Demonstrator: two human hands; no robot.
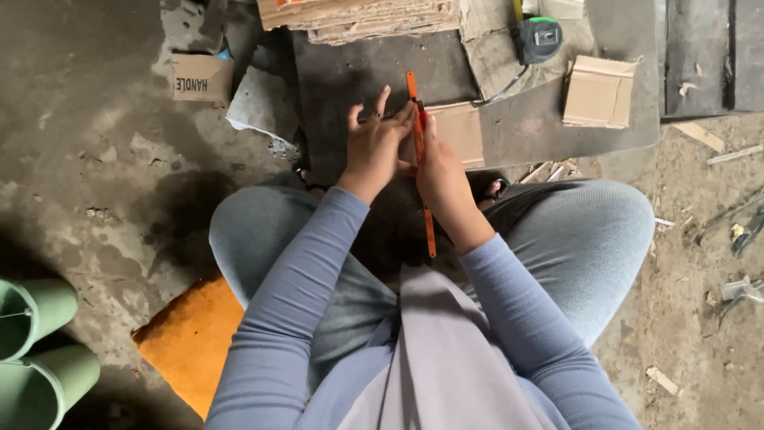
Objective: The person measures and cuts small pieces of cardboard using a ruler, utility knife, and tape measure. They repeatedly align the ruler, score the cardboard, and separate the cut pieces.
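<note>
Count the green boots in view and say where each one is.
2. Both stand at the bottom-left corner: one green boot above, the other boot just below it. Both are cut off by the frame edge.

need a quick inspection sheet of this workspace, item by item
surface: rough concrete floor with a dark mat ahead of the knees.
job's things: thin orange strip, like a long blade or ruler, held upright between both hands.
clutter: folded cardboard box, stacked cardboard sheets, small cardboard piece, tape measure, wood scraps at right.
grippers: left hand and right hand press the strip, fingers partly spread.
cables: nothing seen.
surroundings: orange cushion under the seated person, green boots at lower left.
</note>
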